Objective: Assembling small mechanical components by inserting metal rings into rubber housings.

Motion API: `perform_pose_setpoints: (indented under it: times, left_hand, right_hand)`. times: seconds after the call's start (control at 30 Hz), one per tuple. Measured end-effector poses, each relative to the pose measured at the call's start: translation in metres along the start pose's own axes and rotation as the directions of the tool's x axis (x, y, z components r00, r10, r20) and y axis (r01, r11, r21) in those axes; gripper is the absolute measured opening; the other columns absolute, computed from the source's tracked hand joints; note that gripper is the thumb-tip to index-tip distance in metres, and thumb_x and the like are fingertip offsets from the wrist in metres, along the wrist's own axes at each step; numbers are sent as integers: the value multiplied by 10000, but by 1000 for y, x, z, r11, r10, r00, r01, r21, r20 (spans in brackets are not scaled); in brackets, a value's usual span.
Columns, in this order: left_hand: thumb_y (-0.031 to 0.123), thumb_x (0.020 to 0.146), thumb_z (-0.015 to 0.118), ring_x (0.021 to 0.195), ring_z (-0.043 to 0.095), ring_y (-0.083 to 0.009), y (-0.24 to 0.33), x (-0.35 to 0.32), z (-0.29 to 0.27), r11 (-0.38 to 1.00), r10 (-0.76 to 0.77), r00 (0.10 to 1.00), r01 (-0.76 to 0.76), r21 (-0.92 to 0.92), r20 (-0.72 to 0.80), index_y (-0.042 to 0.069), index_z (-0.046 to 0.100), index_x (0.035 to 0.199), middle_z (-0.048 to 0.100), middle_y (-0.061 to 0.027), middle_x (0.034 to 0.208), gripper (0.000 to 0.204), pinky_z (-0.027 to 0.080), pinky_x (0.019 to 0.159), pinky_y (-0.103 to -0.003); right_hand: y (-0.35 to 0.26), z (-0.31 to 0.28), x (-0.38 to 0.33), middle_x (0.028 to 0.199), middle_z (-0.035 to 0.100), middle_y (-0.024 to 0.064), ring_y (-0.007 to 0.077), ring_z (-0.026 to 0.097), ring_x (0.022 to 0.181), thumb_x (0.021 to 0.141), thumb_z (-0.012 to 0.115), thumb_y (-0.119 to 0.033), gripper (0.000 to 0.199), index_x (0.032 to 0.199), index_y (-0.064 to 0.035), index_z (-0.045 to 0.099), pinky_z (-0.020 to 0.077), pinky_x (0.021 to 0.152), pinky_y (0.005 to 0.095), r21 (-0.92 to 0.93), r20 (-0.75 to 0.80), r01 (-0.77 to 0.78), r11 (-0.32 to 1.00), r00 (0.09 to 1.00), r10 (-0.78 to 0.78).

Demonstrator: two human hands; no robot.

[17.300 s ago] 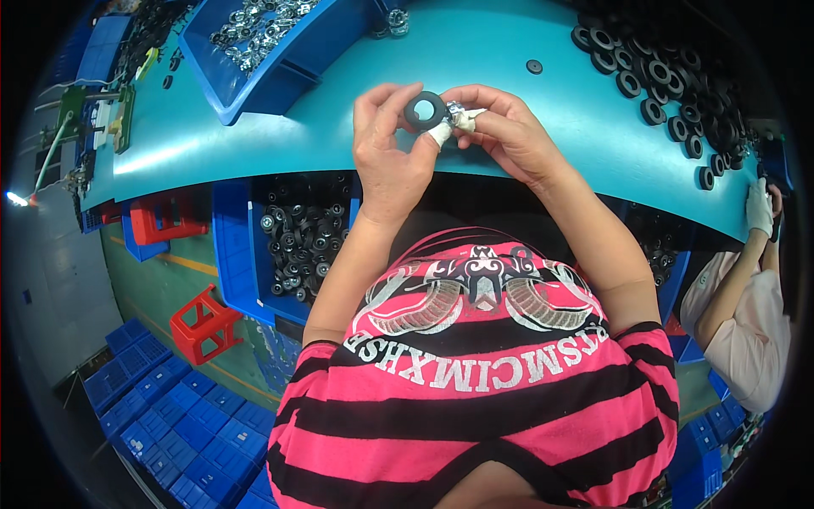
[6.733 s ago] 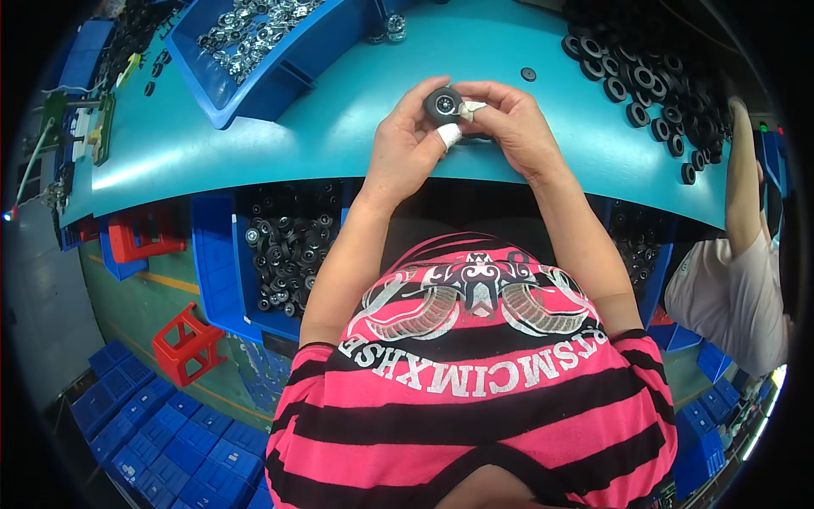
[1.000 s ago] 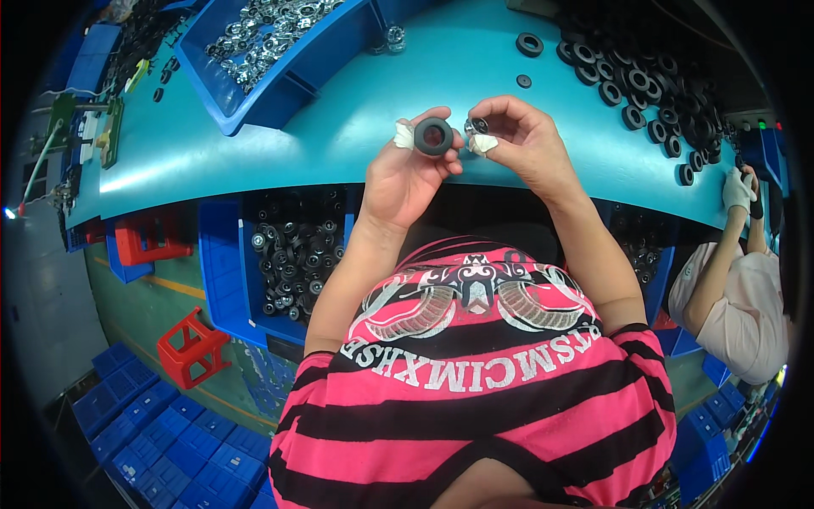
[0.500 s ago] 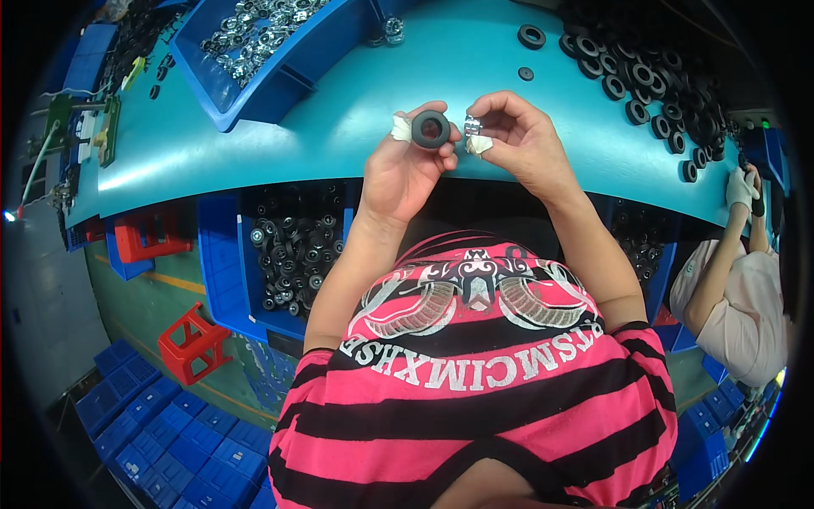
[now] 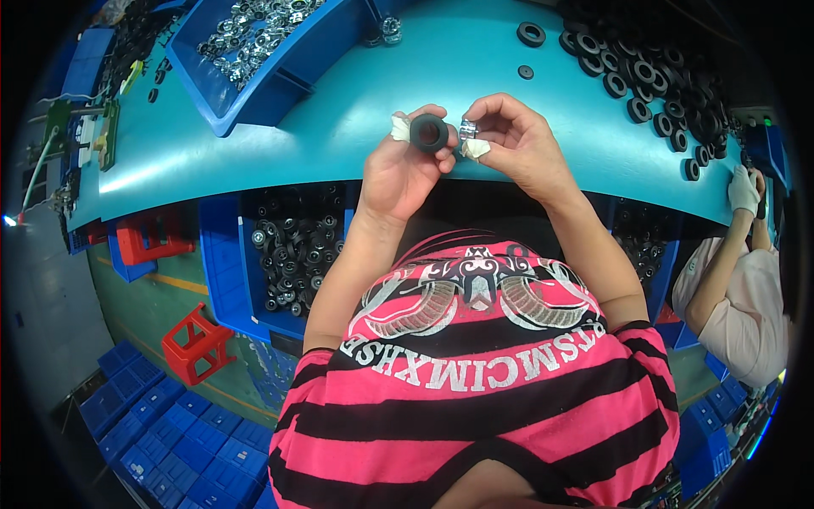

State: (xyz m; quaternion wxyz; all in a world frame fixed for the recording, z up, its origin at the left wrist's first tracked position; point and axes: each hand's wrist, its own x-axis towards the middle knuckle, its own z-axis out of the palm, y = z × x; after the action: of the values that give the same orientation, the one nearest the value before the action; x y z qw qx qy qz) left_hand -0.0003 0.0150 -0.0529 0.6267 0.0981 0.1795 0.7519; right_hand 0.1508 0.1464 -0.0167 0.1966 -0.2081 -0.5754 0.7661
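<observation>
Both hands were raised above the near edge of the teal workbench (image 5: 356, 136), whose curved front rim ran just beneath the wrists. Her left hand (image 5: 405, 174) pinched a black rubber wheel (image 5: 429, 132) between thumb and taped fingertips, its bore facing the camera; the right hand (image 5: 519, 140), fingers curled inward, nipped a small silver bearing (image 5: 468, 128) just beside the wheel's right side, whether touching could not be told. Around the hands the bench surface lay bare, giving free room to left and right, while the far side was more crowded. At the upper left a large blue bin (image 5: 280, 64) sat on the bench, holding a heap of silver bearings. To the upper right a spread of loose black wheels (image 5: 653, 81) covered the bench toward its far corner, with two stray ones nearer the middle. Below the bench edge, on the left, another blue bin (image 5: 242, 271) held assembled black wheels with silver centres. At the far right a co-worker's gloved hand (image 5: 744, 188) rested at the bench rim, well apart. A red stool (image 5: 197, 343) stood on the green floor below.
</observation>
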Motion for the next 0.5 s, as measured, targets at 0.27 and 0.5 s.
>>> perform_pose_setpoints:
  times: [0.27,0.5]
  left_hand:
    - [435,1056,411,841,535,-196,0,1,4,1000,16,997,-16,2,-71,-7,516,1264,599,-165,1009,500,456,747,-328]
    - [411,1051,439,862,547,-191,-1,0,6,999,41,995,-39,31,-86,1,511,1298,609,-159,1050,484,469,756,-337]
  right_hand:
    - [2,0,1,1022,624,41,116,648,956,817,754,-27,335,1104,-13,582,531,866,270,16,8,24,1000,1000,-24]
    - [4,-3,3,1060,623,59,132,663,955,841,726,-16,284,1088,-11,585,538,873,275,-122,-5,48,991,999,-49]
